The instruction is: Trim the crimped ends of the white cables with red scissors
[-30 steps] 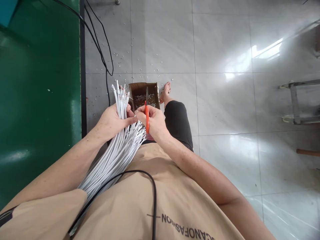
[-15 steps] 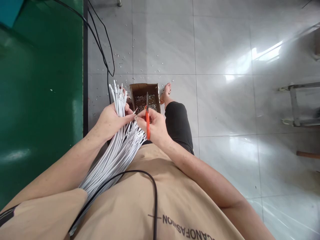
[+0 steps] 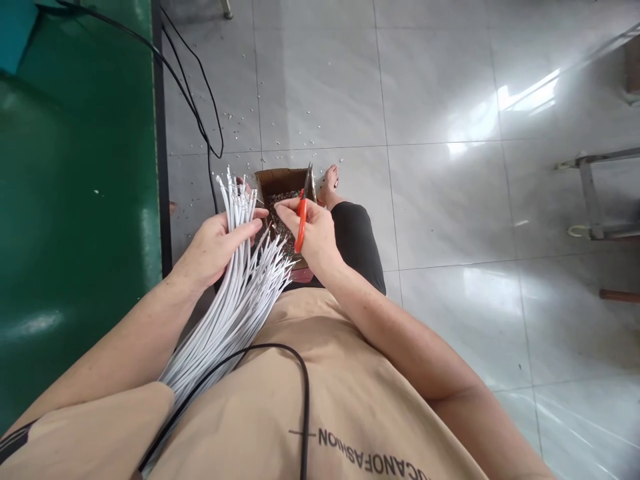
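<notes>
White wires [image 3: 210,340] run in a bundle up to your left hand [image 3: 213,250], whose fingers and thumb clasp one group, the ends projecting beyond the fingertips; a second group fans out loose, nearer your body and to the right of those fingers. Half a second ago the fingertips of both hands met; now your right hand [image 3: 317,233] stands just apart from the left, so the bundle appears to be steadied by the left grip alone. Your right thumb and forefinger come together at their tips; whether they pinch a scrap cannot be told. Red-orange scissors [image 3: 302,223] are held in the same hand, blades pointing away from you and leaning more to the right than before. Beneath the right fingers, an open cardboard box [image 3: 281,177] contains many small scraps [image 3: 284,196]; similar pale bits lie on the floor [image 3: 330,93] beyond the fingers.
</notes>
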The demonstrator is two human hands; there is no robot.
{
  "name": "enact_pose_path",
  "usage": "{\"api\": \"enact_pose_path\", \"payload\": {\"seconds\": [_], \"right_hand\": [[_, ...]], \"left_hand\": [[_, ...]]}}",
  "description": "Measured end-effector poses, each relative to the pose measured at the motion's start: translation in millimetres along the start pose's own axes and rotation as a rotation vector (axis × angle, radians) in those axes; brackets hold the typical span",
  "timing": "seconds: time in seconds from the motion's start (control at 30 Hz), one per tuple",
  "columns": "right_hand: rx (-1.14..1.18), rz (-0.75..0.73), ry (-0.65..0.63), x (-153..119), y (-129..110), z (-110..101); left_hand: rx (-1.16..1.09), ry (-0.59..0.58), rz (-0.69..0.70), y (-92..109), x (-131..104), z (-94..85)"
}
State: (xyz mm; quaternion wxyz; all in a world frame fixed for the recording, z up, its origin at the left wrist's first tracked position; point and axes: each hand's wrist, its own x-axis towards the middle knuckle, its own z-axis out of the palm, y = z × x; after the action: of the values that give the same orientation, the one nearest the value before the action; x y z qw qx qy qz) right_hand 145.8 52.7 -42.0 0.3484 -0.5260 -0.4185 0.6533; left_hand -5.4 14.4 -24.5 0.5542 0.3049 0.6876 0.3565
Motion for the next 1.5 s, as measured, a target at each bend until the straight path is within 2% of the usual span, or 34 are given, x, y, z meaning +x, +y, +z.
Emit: {"api": "enact_pose_path", "payload": {"seconds": [0.1, 0.2, 0.27, 0.33, 0.5, 0.67, 0.87, 0.97, 1.07, 1.17, 1.3, 1.5], "right_hand": [[0.048, -0.025, -0.037, 9.6, -9.7, 1.4], [0.07, 0.004, -0.201, 19.7, -14.8, 2.1], [0.071, 0.035, -0.257, 23.6, -13.7, 2.3], [0.072, 0.056, -0.241, 24.4, -10.2, 2.5], [0.123, 0.06, -0.181, 18.5, -4.9, 2.2], [0.175, 0.045, -0.311, 14.0, -8.9, 0.9], [0.211, 0.026, -0.309, 11.6, -8.1, 7.5], [0.009, -0.026, -0.278, 11.0, -7.3, 4.9], [-0.504, -0.156, -0.176, 12.5, -6.1, -3.0], [-0.917, -0.279, -0.185, 14.2, -5.1, -9.2], [-1.09, -0.33, -0.223, 13.5, -8.9, -11.5], [-1.255, -0.291, -0.276, 9.0, -24.4, -11.8]], "left_hand": [[-0.021, -0.012, 0.001, 1.0, 0.3, 0.7], [-0.026, -0.003, -0.026, 2.4, -1.1, 1.7], [-0.033, 0.014, -0.05, 3.0, -2.2, 2.3], [-0.065, 0.039, -0.035, 3.6, -2.7, 3.0], [-0.081, 0.108, 0.102, 5.1, -0.9, 2.9], [-0.113, 0.059, 0.097, 6.7, -0.9, 1.9], [-0.123, 0.061, 0.118, 8.8, -4.1, 4.7], [-0.148, 0.088, 0.119, 9.0, -3.6, 4.5], [-0.168, 0.096, 0.117, 9.4, -3.0, 3.5], [-0.171, 0.1, 0.121, 9.2, -2.6, 2.6], [-0.163, 0.126, 0.12, 6.7, -1.1, 3.0], [-0.145, 0.182, 0.184, 3.0, 1.7, 5.6]]}}
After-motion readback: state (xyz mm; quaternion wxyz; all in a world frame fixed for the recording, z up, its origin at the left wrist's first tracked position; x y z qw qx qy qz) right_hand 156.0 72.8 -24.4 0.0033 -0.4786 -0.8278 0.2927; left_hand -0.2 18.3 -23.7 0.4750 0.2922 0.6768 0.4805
